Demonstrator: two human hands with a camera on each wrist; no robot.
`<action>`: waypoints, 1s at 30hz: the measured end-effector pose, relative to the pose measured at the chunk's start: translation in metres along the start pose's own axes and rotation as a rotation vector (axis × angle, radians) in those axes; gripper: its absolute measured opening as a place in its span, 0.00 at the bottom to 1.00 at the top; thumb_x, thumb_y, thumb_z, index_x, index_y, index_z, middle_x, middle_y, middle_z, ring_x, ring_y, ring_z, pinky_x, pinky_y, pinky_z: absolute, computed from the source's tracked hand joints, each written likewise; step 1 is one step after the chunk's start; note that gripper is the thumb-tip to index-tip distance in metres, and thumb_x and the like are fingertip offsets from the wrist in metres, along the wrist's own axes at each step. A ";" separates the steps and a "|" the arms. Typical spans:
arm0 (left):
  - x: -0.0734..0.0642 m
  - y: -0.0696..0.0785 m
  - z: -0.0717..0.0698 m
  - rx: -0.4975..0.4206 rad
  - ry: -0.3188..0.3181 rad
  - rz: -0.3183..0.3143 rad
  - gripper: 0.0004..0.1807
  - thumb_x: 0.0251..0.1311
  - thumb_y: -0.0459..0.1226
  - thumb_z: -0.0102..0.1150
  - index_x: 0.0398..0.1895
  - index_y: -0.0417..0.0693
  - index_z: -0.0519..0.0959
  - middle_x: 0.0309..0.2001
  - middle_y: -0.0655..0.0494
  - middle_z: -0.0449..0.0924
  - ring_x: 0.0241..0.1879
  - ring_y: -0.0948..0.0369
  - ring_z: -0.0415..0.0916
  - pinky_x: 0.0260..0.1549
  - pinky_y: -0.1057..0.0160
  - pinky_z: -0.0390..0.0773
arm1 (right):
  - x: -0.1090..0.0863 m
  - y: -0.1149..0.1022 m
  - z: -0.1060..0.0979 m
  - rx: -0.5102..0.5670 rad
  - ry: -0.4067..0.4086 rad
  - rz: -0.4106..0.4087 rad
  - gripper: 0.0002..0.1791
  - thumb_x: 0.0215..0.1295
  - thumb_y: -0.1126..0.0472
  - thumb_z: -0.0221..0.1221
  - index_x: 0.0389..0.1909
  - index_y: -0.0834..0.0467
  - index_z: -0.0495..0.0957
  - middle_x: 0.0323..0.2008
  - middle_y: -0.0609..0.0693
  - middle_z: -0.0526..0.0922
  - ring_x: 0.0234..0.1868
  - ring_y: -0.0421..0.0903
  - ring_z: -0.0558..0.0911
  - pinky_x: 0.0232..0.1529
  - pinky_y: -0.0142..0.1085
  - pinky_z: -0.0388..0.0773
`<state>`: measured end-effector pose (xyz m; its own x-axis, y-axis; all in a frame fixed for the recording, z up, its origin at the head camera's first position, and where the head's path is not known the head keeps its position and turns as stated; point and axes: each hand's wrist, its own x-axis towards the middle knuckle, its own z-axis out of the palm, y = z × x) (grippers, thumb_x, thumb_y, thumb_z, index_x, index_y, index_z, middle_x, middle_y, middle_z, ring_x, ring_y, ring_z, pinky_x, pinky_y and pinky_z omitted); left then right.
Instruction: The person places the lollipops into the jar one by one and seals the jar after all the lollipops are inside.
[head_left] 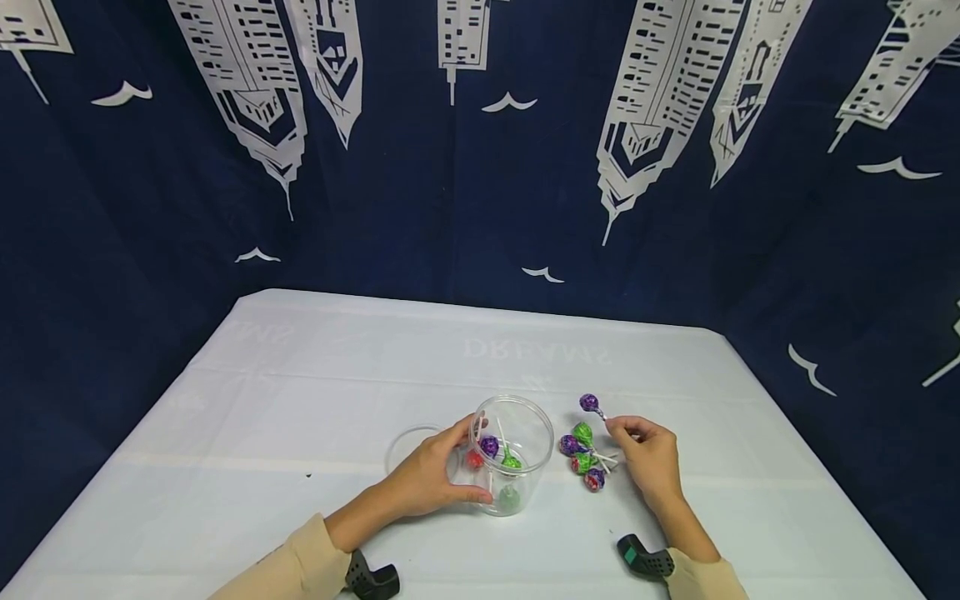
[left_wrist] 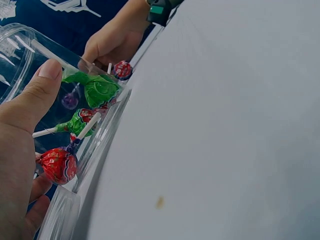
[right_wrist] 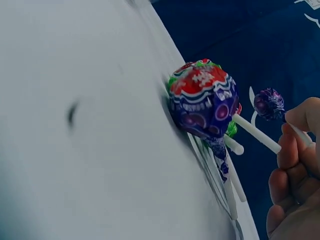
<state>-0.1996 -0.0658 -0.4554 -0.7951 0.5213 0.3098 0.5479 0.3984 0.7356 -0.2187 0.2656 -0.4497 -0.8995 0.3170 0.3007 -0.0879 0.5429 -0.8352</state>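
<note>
My left hand [head_left: 423,477] grips a clear plastic jar [head_left: 534,477] from its left side, thumb in front and fingers behind. Several wrapped lollipops lie inside, among them a red lollipop [left_wrist: 59,166], a green lollipop [left_wrist: 101,91] and a purple lollipop [head_left: 489,446]. To the right of the jar, my right hand [head_left: 652,463] pinches another purple lollipop [right_wrist: 269,104] by its stick, its head pointing away from the fingers. Below it on the table is a small pile of green, purple and red lollipops [head_left: 582,432], their white sticks toward the right hand.
A clear round lid [head_left: 397,438] lies on the white table [head_left: 225,467], left of the jar and partly behind the left hand. A small dark speck [head_left: 308,475] is farther left. Behind the table hangs a dark blue cloth [head_left: 450,217] with white building prints.
</note>
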 end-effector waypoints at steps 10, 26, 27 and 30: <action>0.000 -0.001 0.001 0.007 0.008 0.018 0.58 0.45 0.55 0.77 0.77 0.48 0.55 0.63 0.51 0.75 0.61 0.53 0.72 0.62 0.48 0.70 | -0.005 -0.014 0.001 0.087 0.005 -0.048 0.05 0.64 0.69 0.61 0.32 0.66 0.85 0.27 0.47 0.85 0.27 0.40 0.71 0.28 0.28 0.66; 0.000 -0.003 0.002 0.017 0.016 0.013 0.58 0.44 0.55 0.77 0.77 0.50 0.55 0.62 0.51 0.75 0.61 0.53 0.72 0.61 0.49 0.71 | -0.013 -0.040 0.002 0.387 0.003 -0.159 0.05 0.62 0.74 0.63 0.27 0.70 0.81 0.25 0.43 0.83 0.28 0.38 0.77 0.30 0.26 0.73; 0.000 -0.003 0.002 0.017 0.016 0.012 0.58 0.44 0.55 0.77 0.77 0.50 0.55 0.62 0.51 0.75 0.61 0.53 0.72 0.61 0.48 0.71 | -0.013 -0.042 0.002 0.407 0.006 -0.165 0.05 0.62 0.75 0.63 0.27 0.68 0.81 0.24 0.44 0.83 0.27 0.38 0.77 0.29 0.26 0.73; 0.000 -0.002 0.001 0.019 0.010 0.006 0.58 0.45 0.56 0.76 0.77 0.50 0.55 0.63 0.52 0.75 0.61 0.53 0.72 0.62 0.49 0.71 | -0.014 -0.047 0.001 0.449 0.018 -0.198 0.08 0.61 0.78 0.62 0.25 0.65 0.82 0.24 0.45 0.84 0.27 0.38 0.77 0.29 0.26 0.74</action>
<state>-0.2002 -0.0658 -0.4580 -0.7942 0.5164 0.3205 0.5576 0.4095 0.7221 -0.2025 0.2347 -0.4147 -0.8396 0.2569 0.4786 -0.4362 0.2060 -0.8759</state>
